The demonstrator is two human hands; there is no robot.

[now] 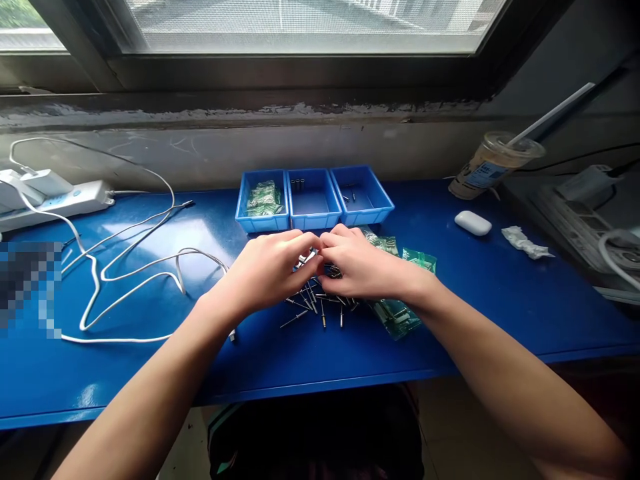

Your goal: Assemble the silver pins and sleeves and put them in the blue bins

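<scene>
My left hand [273,267] and my right hand [353,263] meet over the table, their fingertips bent together in a pinch. Something small and pale shows by the left fingers, too hidden to name. Below the hands lies a loose pile of metal blind rivets [323,313], partly covered by them. Green-printed plastic bags [397,317] lie beside and under my right wrist. Behind the hands stand three joined blue bins: the left bin [263,223] holds similar green bags, the middle bin [316,221] several small dark cylinders, the right bin [367,215] a few small metal pieces.
White cables [107,340] sprawl across the left of the blue table [320,383], near a power strip [75,200]. To the right are a drink cup [483,163] with a straw, a white earbud case [473,223] and a crumpled tissue [526,243]. A window wall borders the back.
</scene>
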